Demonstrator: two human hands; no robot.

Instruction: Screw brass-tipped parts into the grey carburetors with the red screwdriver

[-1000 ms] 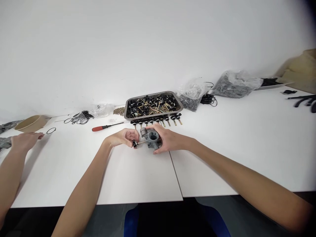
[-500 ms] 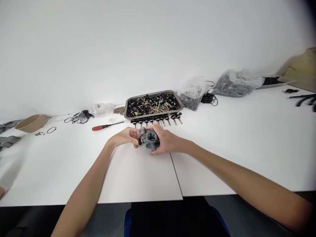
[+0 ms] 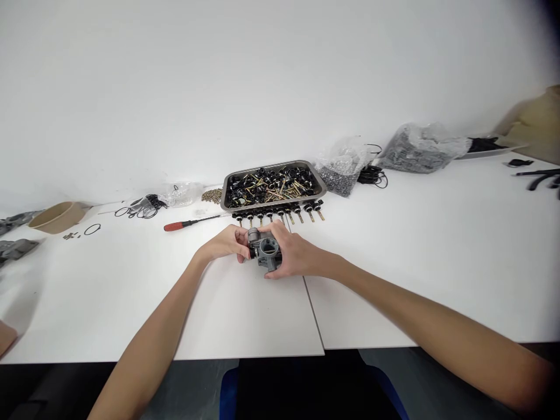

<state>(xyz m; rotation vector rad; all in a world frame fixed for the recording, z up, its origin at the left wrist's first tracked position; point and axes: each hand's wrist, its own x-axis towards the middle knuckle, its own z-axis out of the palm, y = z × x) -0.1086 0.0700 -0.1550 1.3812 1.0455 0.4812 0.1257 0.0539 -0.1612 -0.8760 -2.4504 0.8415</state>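
Right hand (image 3: pixel 295 254) clamped round grey casting (image 3: pixel 266 248), directly above the table. Left hand (image 3: pixel 230 242) pinched on black cap (image 3: pixel 252 254) at the casting's left side; cap mostly hidden by fingers. Beyond the grip: tray (image 3: pixel 224 197) of black parts and brass-coloured stems. Beyond, right: clear bag (image 3: pixel 343 169) of small grey parts. Far left: another person's limb (image 3: pixel 6 337), cut off.

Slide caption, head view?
Left hand holds a black fitting at the grey casting in the right hand, near a parts tray.
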